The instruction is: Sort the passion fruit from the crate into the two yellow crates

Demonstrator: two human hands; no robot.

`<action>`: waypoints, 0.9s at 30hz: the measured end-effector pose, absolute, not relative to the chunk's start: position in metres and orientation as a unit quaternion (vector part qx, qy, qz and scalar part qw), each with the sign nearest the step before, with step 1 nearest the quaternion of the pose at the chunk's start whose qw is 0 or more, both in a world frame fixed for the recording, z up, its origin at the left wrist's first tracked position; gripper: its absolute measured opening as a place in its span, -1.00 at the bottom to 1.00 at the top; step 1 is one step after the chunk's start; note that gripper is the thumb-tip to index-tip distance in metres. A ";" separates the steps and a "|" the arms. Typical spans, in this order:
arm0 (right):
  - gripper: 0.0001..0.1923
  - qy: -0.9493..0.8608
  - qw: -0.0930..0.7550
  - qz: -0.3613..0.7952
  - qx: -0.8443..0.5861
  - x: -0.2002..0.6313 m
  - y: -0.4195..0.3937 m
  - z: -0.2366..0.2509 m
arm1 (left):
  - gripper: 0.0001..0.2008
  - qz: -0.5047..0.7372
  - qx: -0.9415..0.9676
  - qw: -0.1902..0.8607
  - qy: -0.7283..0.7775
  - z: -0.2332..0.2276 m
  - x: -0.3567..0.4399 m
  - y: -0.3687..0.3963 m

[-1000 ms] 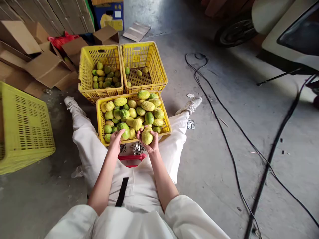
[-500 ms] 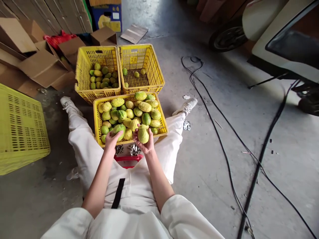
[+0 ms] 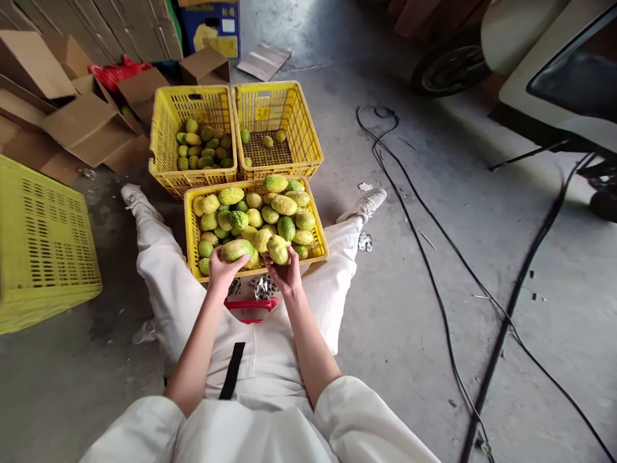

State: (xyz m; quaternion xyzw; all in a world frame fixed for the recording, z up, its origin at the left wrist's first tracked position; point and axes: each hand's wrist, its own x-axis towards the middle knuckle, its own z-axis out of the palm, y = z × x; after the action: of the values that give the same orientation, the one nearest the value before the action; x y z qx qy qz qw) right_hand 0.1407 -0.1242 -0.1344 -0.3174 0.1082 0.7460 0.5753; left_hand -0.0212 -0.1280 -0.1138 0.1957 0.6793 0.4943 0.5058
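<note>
My left hand [image 3: 222, 271] is closed around a long yellow-green fruit [image 3: 236, 250] with a slightly bumpy skin. In my right hand [image 3: 286, 275] sits a rounder, lumpy yellow-green fruit [image 3: 278, 249], gripped by the fingers and thumb. Both hands hover over the near edge of a shallow yellow crate [image 3: 321, 225] between my legs. Similar oval fruits, some greener and some yellower, fill that crate; a few at the front are partly hidden by my hands and the held fruits.
Behind stand two deeper yellow crates: the left one [image 3: 159, 148] holds several fruits, the right one [image 3: 308, 132] a few. A tall yellow-green crate [image 3: 29, 283] is at far left, near open cardboard boxes [image 3: 81, 128]. Black cables [image 3: 436, 302] cross the floor beside a parked vehicle [image 3: 540, 83].
The fruit in my right hand has turned from upright to tilted and shifted slightly up. The left fruit now lies more level. The whole view has shifted slightly.
</note>
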 end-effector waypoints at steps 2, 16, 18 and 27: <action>-0.84 0.122 0.588 0.729 -0.330 0.140 -0.124 -0.136 | -0.37 0.489 0.227 0.489 0.686 -0.113 -0.021 -0.128; -0.82 0.119 0.611 0.716 -0.316 0.149 -0.127 -0.140 | -0.55 0.515 0.185 0.512 0.662 -0.116 -0.019 -0.123; -0.89 0.121 0.601 0.723 -0.317 0.150 -0.127 -0.141 | -0.50 0.526 0.168 0.504 0.664 -0.121 -0.019 -0.123; -0.85 0.216 0.577 0.713 -0.336 0.151 -0.128 -0.144 | -0.54 0.525 0.157 0.514 0.661 -0.131 -0.022 -0.121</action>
State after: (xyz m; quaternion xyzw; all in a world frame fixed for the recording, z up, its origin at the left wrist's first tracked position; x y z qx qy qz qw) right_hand 0.1511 -0.1280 -0.1441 -0.3362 0.2156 0.7127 0.5767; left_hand -0.0224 -0.1207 -0.1311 0.1573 0.6606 0.5245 0.5136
